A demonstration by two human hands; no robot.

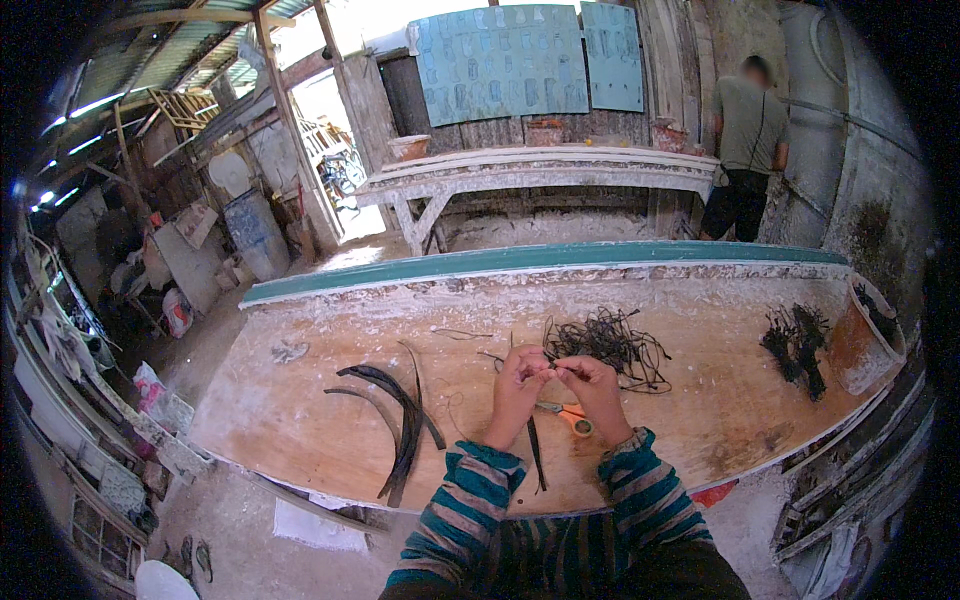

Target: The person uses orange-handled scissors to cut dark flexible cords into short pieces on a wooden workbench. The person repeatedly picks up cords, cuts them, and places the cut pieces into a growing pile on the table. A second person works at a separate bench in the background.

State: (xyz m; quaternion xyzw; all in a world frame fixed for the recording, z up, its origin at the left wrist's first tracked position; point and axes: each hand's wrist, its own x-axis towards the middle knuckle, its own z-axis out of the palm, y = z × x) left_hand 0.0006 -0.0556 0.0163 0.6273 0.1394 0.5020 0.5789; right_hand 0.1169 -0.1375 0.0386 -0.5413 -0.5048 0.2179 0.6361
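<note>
Over the middle of the wooden table (290,400), my left hand (516,388) and my right hand (594,392) meet, fingertips pinched together. Between them is a thin black strip (551,364), mostly hidden by the fingers. Below my hands lie scissors with orange handles (577,421), partly covered by my right hand. Another narrow black strip (536,455) runs toward the table's near edge. Just beyond my hands is a tangled heap of black looped cords (612,345). Wider curved black strips (403,435) lie together to my left.
Tied black bundles (795,345) lie at the right, beside a tipped, dusty orange-brown bucket (862,350) holding more black material. A raised green edge (540,264) bounds the table's far side. Behind it stand a long whitish bench (540,176) and a person (750,125) facing away.
</note>
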